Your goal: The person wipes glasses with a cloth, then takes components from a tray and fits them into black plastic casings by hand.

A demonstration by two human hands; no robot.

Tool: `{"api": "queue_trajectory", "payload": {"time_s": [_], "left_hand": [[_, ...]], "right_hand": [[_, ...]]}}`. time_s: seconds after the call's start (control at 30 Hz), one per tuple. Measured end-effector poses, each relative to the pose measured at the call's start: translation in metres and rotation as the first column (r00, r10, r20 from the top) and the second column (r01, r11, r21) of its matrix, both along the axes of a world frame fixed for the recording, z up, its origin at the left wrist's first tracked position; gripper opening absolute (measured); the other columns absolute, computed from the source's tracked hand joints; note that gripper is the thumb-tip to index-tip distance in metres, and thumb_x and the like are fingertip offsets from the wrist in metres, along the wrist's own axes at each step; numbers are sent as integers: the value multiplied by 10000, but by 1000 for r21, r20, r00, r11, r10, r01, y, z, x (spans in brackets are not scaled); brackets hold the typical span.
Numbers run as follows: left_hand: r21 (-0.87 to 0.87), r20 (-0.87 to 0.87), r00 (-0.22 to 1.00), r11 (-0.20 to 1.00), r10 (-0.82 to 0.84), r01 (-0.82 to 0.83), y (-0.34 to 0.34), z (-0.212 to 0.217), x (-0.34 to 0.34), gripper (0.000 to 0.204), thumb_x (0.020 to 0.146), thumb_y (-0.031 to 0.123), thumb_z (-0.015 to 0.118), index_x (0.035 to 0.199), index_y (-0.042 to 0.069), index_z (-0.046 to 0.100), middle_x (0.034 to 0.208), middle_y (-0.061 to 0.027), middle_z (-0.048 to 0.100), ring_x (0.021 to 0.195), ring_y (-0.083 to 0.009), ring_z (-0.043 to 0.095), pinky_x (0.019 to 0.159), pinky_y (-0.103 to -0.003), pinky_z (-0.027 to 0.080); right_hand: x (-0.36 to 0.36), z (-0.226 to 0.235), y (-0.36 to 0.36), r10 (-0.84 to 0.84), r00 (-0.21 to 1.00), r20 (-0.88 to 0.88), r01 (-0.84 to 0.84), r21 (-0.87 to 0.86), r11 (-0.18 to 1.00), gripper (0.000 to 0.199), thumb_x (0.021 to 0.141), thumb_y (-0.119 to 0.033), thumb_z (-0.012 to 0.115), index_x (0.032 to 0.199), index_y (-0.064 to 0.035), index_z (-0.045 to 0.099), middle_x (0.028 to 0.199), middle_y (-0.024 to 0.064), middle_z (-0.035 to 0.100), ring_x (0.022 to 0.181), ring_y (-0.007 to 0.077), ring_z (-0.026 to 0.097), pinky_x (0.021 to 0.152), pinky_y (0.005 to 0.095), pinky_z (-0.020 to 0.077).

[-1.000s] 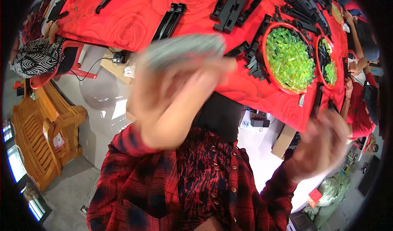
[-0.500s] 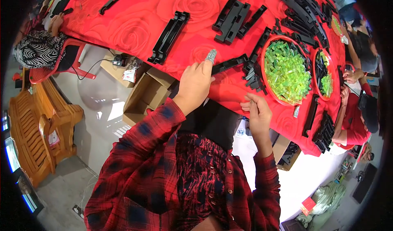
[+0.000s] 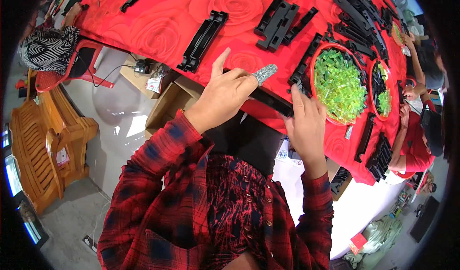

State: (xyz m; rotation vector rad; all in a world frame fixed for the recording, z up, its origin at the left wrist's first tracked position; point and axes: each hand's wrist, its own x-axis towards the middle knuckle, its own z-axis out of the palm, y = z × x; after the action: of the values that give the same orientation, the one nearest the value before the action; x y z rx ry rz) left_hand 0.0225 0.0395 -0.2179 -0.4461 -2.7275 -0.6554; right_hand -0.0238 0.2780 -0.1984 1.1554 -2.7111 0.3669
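Note:
My left hand (image 3: 224, 97) is over the near edge of the red cloth, closed on a black plastic strip (image 3: 273, 102). Its index finger points away, and another finger wears a grey speckled finger sleeve (image 3: 265, 73). The strip slants down to the right, its left end hidden under the hand. My right hand (image 3: 307, 121) is at the strip's right end, thumb apart from the fingers. Those fingers stretch over small black pieces (image 3: 303, 89), mostly covered by the hand. Just right of it stands a red-rimmed basket (image 3: 312, 81) heaped with yellow-green translucent pieces (image 3: 339, 85).
More black strips (image 3: 203, 41) lie on the red tablecloth (image 3: 158, 35), with a dense pile (image 3: 359, 23) far right. A smaller basket (image 3: 372, 90) holds black and green pieces. Co-workers sit at both sides. An open cardboard box (image 3: 165, 105) is below the table edge.
The black strip has come nearer and is now in my left hand. My right hand has moved up beside its end, over the small black pieces. The view has shifted slightly.

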Motion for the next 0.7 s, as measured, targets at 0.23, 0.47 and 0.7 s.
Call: {"api": "queue_trajectory", "payload": {"time_s": [0.23,0.47,0.7], "left_hand": [[239,-66,909,891,411,-385,14,-10,4,972,709,163,846,1488,-13,292,1424,-224,373,1334,-386,345,1137,-496,263],[891,448,887,140,-116,-432,50,-34,24,511,1001,247,586,1403,-6,396,1267,-130,567,1149,-236,575,1025,-361,429],[896,276,849,-199,-450,-397,70,-44,21,412,1047,360,448,1297,37,501,1232,-88,617,1114,-209,608,1014,-381,463]], "right_hand": [[13,-14,3,-73,995,67,74,-15,997,535,723,-107,740,1219,19,585,870,131,612,752,318,575,710,408,476],[22,-19,-1,-181,976,119,196,-129,972,485,760,-134,740,1196,23,596,866,151,625,726,328,593,663,419,487],[31,-16,-7,-198,975,98,208,-109,972,483,763,-128,740,1200,22,600,889,159,637,719,319,596,660,417,490]]}}
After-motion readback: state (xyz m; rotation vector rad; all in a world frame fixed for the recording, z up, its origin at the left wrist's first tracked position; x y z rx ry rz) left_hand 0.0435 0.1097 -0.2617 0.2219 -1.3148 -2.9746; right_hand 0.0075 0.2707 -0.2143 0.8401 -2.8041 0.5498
